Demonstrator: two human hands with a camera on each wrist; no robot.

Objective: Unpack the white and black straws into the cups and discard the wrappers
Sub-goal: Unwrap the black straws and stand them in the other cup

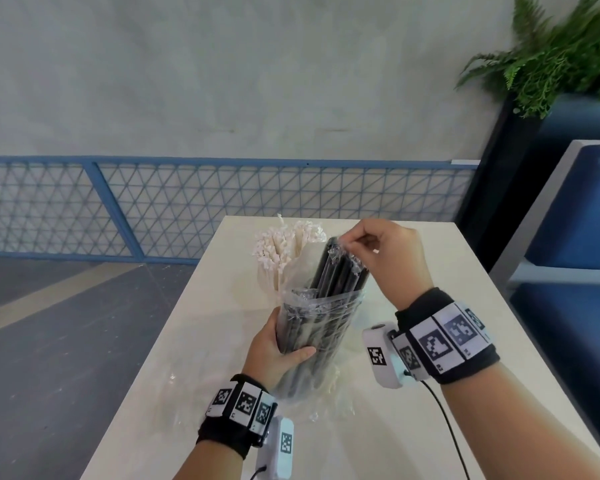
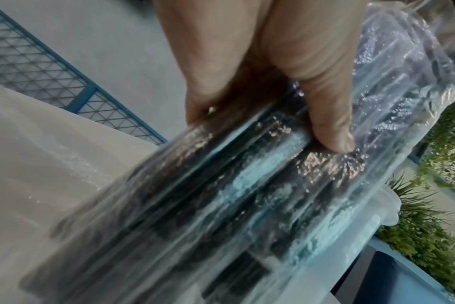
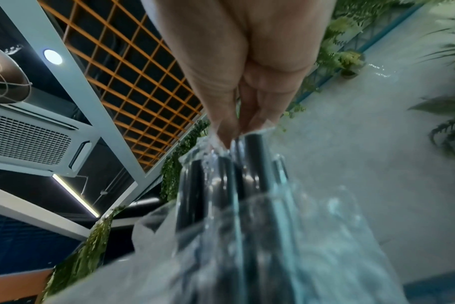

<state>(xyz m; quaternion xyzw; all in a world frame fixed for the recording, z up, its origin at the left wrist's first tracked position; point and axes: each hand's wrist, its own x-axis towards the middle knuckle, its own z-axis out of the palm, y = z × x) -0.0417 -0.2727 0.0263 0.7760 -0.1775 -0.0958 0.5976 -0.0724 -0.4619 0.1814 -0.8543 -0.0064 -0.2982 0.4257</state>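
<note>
We see the left hand (image 1: 274, 355) wrapped around a clear cup (image 1: 312, 344) of black straws (image 1: 333, 268) above the bench (image 1: 413, 393). The right hand (image 1: 392, 254) pinches clear wrapper film (image 1: 340, 249) at the straw tops. Behind the cup stand white straws (image 1: 284, 251), partly hidden by it. Loose plastic (image 1: 184, 386) lies under the cup; a fern (image 1: 548, 57) stands far right of it.

No readable text anywhere
</note>
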